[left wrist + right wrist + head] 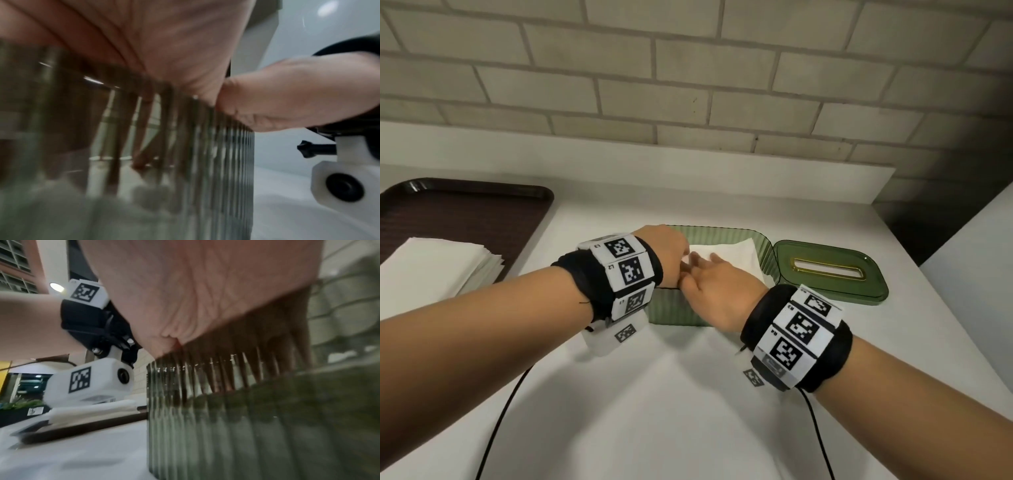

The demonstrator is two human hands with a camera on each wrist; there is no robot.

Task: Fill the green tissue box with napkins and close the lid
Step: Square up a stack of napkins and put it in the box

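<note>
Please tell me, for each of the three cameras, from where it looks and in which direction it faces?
Head: above, facing down at the green tissue box, napkins, lid, tray; both forearms show.
Left wrist: low beside the box's ribbed wall, facing along the left hand; right hand shows too.
Right wrist: low beside the box, facing along the right hand; left forearm shows.
Shared: box, hands.
</note>
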